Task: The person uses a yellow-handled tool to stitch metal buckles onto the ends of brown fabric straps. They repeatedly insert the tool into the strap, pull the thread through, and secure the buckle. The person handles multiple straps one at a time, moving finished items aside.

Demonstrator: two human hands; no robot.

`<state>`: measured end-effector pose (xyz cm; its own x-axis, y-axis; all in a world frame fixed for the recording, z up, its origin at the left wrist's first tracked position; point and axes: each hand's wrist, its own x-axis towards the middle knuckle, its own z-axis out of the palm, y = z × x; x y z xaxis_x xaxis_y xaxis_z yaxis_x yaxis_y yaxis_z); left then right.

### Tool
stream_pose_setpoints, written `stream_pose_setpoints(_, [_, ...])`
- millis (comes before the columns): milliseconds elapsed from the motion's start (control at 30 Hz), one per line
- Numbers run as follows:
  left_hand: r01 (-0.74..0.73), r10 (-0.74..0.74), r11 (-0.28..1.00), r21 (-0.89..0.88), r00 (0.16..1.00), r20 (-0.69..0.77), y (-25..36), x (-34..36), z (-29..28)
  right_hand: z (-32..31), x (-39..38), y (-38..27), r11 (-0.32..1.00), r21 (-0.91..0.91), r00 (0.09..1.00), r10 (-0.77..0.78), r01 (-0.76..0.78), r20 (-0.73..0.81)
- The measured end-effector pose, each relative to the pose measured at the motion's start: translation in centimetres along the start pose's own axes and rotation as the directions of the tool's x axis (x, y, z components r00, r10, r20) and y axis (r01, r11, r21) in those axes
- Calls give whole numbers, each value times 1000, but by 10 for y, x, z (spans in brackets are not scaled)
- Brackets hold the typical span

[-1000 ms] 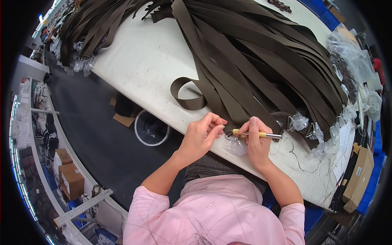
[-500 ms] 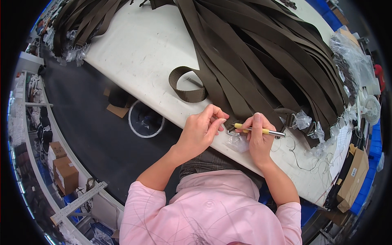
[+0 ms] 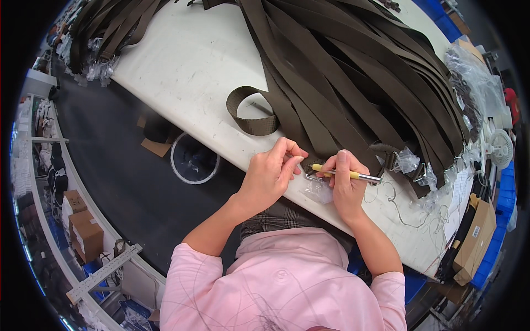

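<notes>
My left hand is closed in a pinch at the near edge of the table, beside the end of a dark olive webbing strap. What its fingertips hold, if anything, is too small to make out. My right hand grips a slim yellow pen-shaped tool with a silver end. Its yellow tip points left at the strap end, close to my left fingertips. Just below the tip is a small metal buckle, partly covered by clear plastic wrap. One loop of strap curls on the table.
A large heap of webbing straps covers the white table, with plastic-wrapped hardware at its right end. Loose threads lie on the right. A round clear-lined bin stands on the floor, left of the table. Further right is a small white fan.
The whole view has shifted slightly. Both hands keep nearly the same place at the strap end, and the yellow tool is tilted a little differently in my right hand.
</notes>
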<state>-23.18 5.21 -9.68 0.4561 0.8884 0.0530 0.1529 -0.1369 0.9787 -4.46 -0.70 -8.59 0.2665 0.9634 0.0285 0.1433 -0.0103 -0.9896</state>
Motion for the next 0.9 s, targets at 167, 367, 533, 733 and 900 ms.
stream_pose_setpoints(167, [-17,17,1000,5,1000,-11,-1,0,1,-2,-1,-1,1000,-2,1000,17,-17,16])
stream_pose_setpoints(367, [-19,19,1000,13,1000,-16,-2,-1,1,-1,0,-2,1000,-31,999,0,1,35])
stream_pose_setpoints(533, [-26,27,999,21,999,-21,-2,-1,2,0,0,-1,999,-37,999,10,-8,31])
stream_pose_setpoints(733, [-2,1,1000,-16,1000,-30,1,-2,0,0,-1,-1,1000,-27,1000,11,-11,27])
stream_pose_setpoints(900, [75,-72,995,-70,996,50,5,-3,-9,-2,-2,0,999,43,999,-18,20,-33])
